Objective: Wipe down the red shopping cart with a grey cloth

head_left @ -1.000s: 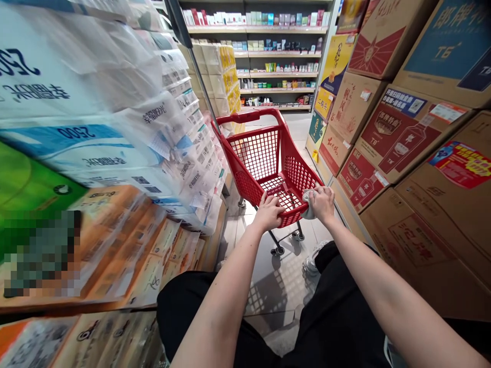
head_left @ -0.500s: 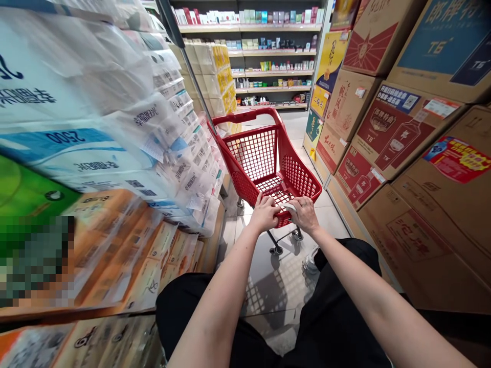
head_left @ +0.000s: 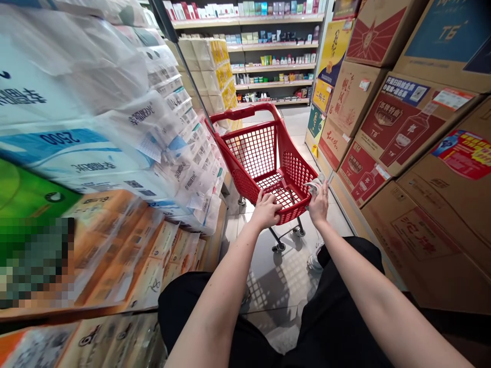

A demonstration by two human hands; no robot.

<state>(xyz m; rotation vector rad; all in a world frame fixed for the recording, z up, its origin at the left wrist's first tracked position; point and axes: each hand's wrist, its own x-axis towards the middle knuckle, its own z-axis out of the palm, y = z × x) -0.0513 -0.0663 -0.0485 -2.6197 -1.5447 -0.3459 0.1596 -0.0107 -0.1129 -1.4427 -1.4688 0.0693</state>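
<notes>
**Other:** What's in your hands?

**Me:** My left hand [head_left: 266, 210] is clenched over the near rim of a red shopping cart [head_left: 255, 152], fingers curled down into the basket; my right hand [head_left: 318, 204] is closed around a crumpled pale cloth [head_left: 313, 186], pinching it up by the cart's near right corner; it's too blurred for me to be sure of the material.

**Other:** Where's the cart standing?

**Me:** Right in front of my legs, on its wheels [head_left: 278, 247] on a tile floor [head_left: 284, 286]; it sits upright in a narrow aisle, and its basket holds nothing that I can see.

**Other:** What's on either side?

**Me:** On my left, plastic-wrapped bales of tissue rolls [head_left: 115, 148] are stacked high, with orange-printed tissue packs [head_left: 126, 245] below them; a metal pole [head_left: 180, 66] rises just beside the bales. On my right, cardboard liquor cartons [head_left: 399, 128] are piled up, printed with bottles and red panels.

**Other:** And further on?

**Me:** Past the cart, store shelves [head_left: 276, 66] carry rows of small boxes and bottles; below my arms I can see my black shorts [head_left: 345, 286] and a white sneaker [head_left: 314, 260].
</notes>
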